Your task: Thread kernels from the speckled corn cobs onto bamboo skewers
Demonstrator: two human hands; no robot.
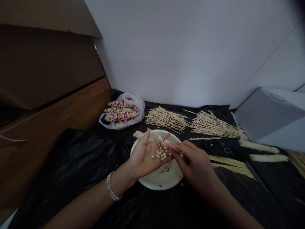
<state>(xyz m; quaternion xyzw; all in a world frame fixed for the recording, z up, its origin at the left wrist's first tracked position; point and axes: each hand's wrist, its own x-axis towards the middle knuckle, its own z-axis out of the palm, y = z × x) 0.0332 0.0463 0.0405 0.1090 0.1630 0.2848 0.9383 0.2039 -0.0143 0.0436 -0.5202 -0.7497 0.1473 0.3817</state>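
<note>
My left hand (145,156) is palm up over a white bowl (152,184), its fingers stretched out. It holds several loose corn kernels (161,154) in the palm. Between the fingers and thumb of my right hand (194,159) a thin wooden skewer (175,148) is pinched. Kernels, whitish and dark red, are threaded along the skewer, which lies slantwise above the left palm and fingers. More loose kernels (167,167) rest inside the bowl. Partly hidden behind my left thumb, a pale corn cob (138,135) reaches over the bowl's rim.
Speckled corn cobs (121,116) fill a white plastic bag (140,106) at back left. Two piles of kernel-strung skewers (164,118) (211,124) lie along the wall. To the right are bare skewers (234,167), stripped cobs (268,158) and a white box (274,117). Black plastic sheeting (78,159) lies underneath.
</note>
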